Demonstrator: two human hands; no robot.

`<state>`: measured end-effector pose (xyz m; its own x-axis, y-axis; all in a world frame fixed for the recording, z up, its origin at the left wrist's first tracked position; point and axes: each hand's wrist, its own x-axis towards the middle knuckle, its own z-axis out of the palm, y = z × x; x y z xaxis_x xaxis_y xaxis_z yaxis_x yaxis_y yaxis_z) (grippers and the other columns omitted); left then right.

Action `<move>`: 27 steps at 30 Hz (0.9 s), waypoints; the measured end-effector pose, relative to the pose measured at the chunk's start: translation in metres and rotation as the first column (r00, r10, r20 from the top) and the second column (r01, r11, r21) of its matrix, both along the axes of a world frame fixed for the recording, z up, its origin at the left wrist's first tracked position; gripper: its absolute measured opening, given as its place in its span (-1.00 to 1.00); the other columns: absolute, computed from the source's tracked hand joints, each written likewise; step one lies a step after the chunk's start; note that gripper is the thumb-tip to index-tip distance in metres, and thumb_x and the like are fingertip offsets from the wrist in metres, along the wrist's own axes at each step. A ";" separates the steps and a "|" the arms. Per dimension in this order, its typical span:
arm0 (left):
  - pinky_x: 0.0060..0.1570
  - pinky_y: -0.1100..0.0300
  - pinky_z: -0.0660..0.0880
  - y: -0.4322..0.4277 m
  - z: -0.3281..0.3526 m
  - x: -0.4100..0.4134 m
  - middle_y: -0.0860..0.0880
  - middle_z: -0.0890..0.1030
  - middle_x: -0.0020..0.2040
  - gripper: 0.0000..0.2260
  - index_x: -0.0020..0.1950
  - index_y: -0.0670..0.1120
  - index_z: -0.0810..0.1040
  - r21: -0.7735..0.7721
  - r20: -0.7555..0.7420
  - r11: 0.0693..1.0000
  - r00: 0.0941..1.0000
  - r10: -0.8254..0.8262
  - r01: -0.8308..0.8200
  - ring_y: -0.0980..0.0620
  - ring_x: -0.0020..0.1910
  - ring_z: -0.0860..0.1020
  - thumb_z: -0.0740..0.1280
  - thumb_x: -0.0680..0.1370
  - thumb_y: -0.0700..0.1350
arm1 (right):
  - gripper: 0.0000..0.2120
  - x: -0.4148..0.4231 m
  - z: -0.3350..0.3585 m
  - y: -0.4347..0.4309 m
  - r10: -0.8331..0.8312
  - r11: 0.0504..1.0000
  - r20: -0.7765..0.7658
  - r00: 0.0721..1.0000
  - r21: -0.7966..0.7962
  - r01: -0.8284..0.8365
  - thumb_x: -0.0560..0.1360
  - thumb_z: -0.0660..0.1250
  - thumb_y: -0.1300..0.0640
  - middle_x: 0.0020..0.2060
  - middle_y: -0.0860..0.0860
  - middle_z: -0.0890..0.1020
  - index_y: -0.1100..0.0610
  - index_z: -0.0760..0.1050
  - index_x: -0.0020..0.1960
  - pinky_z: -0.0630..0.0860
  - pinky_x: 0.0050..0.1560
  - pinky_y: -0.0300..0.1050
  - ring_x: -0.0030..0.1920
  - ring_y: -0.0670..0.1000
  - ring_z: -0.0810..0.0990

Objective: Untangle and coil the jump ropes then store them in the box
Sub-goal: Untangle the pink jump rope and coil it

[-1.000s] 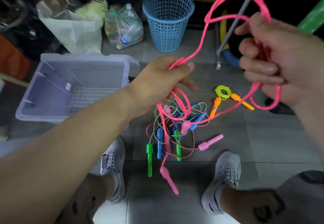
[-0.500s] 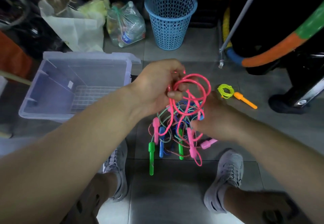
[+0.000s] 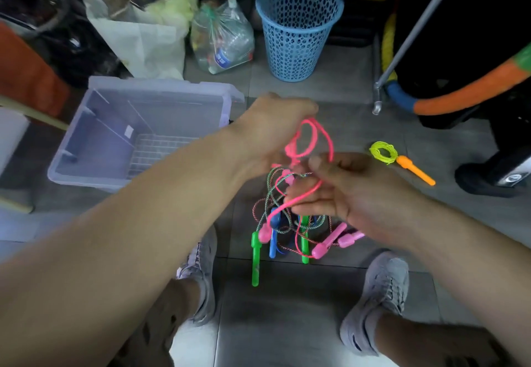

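The pink rope [image 3: 315, 136] is up off the floor [image 3: 287, 317], held by both hands above the pile [image 3: 287, 217] of other ropes. The left hand [image 3: 273, 128] shows its back. Its grip is closed over the top of the rope, and rough loops hang from its curled fingers. The right hand [image 3: 359, 194], just below and to the right, has a narrow grip, with one strand running across its half-curled fingers under the thumb. From there the strand drops down and left to a pink handle [image 3: 264, 234] dangling over the pile, too blurred to tell which way it points.

Two more pink handles [image 3: 329, 241] lie at the pile's right side, partly under the right hand, their long axes slanting from near-left to far-right. I cannot tell whether they belong to the held rope.

The pile sits mid-floor, just beyond the shoes [image 3: 379, 295]. It is a tangle of braided cords, green handles [image 3: 255, 263] and a blue handle [image 3: 272, 240], and these handles lie lengthwise toward the person. A coiled yellow rope [image 3: 383, 152] lies apart on the right, its orange handle [image 3: 415, 170] pointing near-right, away from the coil.

The box [image 3: 161, 86] stands open on the floor left of the hands, long side running left to right. A white sticker [image 3: 129, 130] on its inner wall shows no legible writing. At the floor's far edge stand a blue basket [image 3: 298, 27] and a clear bag [image 3: 222, 36]. A bottle in the bag has a blue-and-white label that is too blurred to read.
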<state>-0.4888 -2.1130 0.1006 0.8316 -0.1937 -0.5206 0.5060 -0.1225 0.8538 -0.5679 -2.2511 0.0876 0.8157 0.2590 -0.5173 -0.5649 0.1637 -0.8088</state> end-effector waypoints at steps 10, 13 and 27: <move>-0.14 0.09 0.59 0.011 0.004 -0.030 -0.13 0.66 -0.28 -0.49 -0.04 -0.16 0.63 0.076 -0.076 0.836 0.839 -0.539 0.544 -0.08 -0.30 0.64 0.20 0.57 0.29 | -0.64 0.034 0.006 -0.034 -0.408 0.904 0.084 0.909 -0.104 0.415 0.56 0.38 0.22 -0.22 0.18 0.67 0.38 0.41 0.27 0.59 -0.41 -0.23 -0.41 -0.01 0.67; -0.16 0.10 0.60 0.021 -0.001 -0.028 -0.11 0.60 -0.31 -0.76 -0.09 -0.13 0.62 0.118 -0.044 0.853 0.861 -0.507 0.509 -0.02 -0.32 0.56 0.36 0.58 0.04 | -0.63 0.038 0.000 -0.048 -0.362 0.857 0.162 0.918 -0.329 0.396 0.58 0.34 0.29 -0.23 0.21 0.65 0.18 0.36 0.35 0.64 -0.44 -0.04 -0.45 0.08 0.67; -0.43 0.23 0.43 0.027 -0.002 -0.025 -0.06 0.49 -0.48 -0.75 -0.21 -0.14 0.58 -0.050 0.097 0.939 0.937 -0.335 0.341 0.00 -0.50 0.45 0.31 0.62 -0.06 | -0.70 0.031 0.011 -0.046 -0.017 0.837 0.467 0.884 -0.477 0.268 0.69 0.15 0.08 -0.32 0.00 0.70 0.09 0.51 -0.15 0.63 -0.10 -0.03 -0.27 0.03 0.71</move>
<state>-0.5138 -2.0865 0.0987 0.7520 -0.5025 -0.4267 0.3685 -0.2162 0.9041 -0.5369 -2.2976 0.0986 0.9886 -0.0798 -0.1280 -0.1461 -0.2953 -0.9442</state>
